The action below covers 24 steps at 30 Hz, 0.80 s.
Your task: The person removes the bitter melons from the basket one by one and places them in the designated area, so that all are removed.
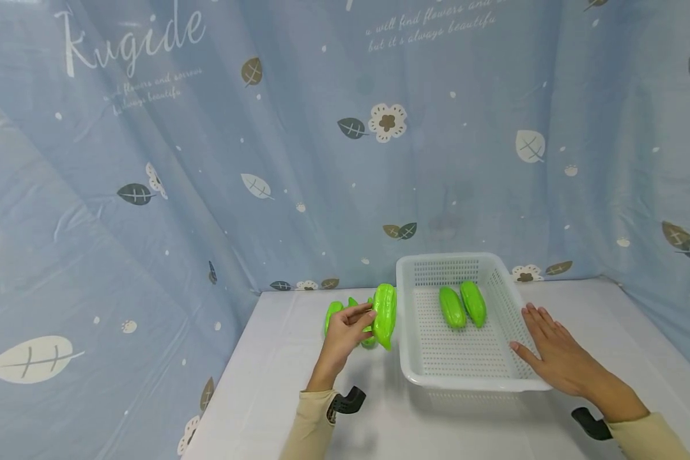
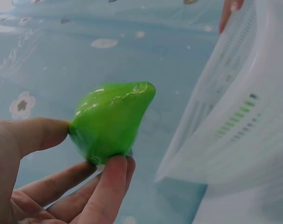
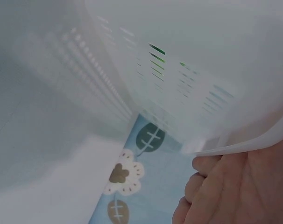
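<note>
My left hand [image 1: 345,332] pinches a glossy green gourd [image 1: 384,316] with a pointed tip, holding it beside the left wall of a white basket [image 1: 466,384]. In the left wrist view, the thumb presses one side of the gourd [image 2: 111,119] and the fingers support it from the other side and below. Flat and straight-fingered, my right hand [image 1: 563,358] rests along the basket's right rim. Two more green gourds [image 1: 452,308] lie side by side inside the basket, towards its back. Behind my left hand are several others [image 1: 333,313], partly hidden by it.
The basket has slotted walls and stands on a white-covered table [image 1: 253,383]. A blue patterned curtain [image 1: 322,160] hangs along the table's back edge and left side. Each wrist wears a black mount [image 1: 349,400].
</note>
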Motion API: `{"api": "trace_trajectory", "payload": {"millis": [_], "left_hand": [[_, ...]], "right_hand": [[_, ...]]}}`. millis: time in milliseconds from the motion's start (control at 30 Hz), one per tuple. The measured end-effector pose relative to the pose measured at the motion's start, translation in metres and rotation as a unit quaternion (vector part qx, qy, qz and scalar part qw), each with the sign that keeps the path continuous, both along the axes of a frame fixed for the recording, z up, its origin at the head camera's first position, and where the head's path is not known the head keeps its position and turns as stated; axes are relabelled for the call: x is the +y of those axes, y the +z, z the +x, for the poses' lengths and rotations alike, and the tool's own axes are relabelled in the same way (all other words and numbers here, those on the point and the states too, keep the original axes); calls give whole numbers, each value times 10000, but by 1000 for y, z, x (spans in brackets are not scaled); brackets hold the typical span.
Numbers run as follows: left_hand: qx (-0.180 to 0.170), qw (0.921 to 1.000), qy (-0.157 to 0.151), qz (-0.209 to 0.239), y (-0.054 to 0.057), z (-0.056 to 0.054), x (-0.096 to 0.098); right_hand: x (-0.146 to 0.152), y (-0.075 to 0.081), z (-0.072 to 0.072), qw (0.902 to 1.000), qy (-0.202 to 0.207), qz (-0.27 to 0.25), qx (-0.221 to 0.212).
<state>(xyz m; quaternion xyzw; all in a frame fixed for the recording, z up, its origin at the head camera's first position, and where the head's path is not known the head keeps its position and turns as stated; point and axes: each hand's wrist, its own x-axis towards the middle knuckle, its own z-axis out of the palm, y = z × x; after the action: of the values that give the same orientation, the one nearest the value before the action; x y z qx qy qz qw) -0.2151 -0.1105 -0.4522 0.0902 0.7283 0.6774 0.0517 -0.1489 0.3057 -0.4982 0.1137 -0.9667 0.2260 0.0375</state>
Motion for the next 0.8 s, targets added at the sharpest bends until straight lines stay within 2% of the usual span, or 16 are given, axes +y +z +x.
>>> {"api": "trace_trajectory", "payload": {"millis": [267, 500, 800], "left_hand": [[28, 9993, 365, -34, 6, -3, -18], [111, 9976, 647, -200, 5, -5, -35], [124, 9935, 1113, -199, 4, -9, -57]], "right_hand": [[0, 0, 1, 10000, -23, -20, -14], [-1, 1, 1, 10000, 1, -33, 3], [-1, 1, 1, 10000, -2, -49, -37]]}}
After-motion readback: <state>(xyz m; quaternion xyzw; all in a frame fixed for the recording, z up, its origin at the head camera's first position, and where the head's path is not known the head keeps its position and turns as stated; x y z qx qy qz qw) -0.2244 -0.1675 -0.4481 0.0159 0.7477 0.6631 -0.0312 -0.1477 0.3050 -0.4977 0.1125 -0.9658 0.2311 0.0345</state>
